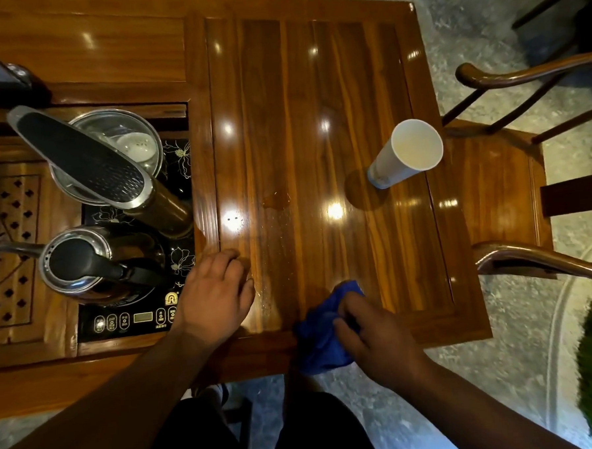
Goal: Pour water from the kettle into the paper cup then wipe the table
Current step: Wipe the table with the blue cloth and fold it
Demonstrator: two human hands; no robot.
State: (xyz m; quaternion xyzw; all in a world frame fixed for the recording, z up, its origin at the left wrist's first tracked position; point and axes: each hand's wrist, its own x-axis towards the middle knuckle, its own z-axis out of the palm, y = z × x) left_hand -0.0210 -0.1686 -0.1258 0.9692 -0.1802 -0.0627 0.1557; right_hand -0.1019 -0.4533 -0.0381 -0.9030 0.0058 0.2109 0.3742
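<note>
Glossy table [314, 86]: right hand [372, 337] grips blue cloth [323, 339], left hand [216, 297] flat open beside kettle [84, 266].

Glossy lacquered wood table [316, 120], shiny metal kettle [77, 266], matt paper cup [404, 157], soft blue cloth [322, 332].

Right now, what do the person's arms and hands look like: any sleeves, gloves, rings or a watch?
Both forearms are bare as far as the frame shows, with no sleeve in view. The left hand and right hand wear no gloves, and no watch, bracelet or ring is visible. Dark clothing shows below, between the arms.
</note>
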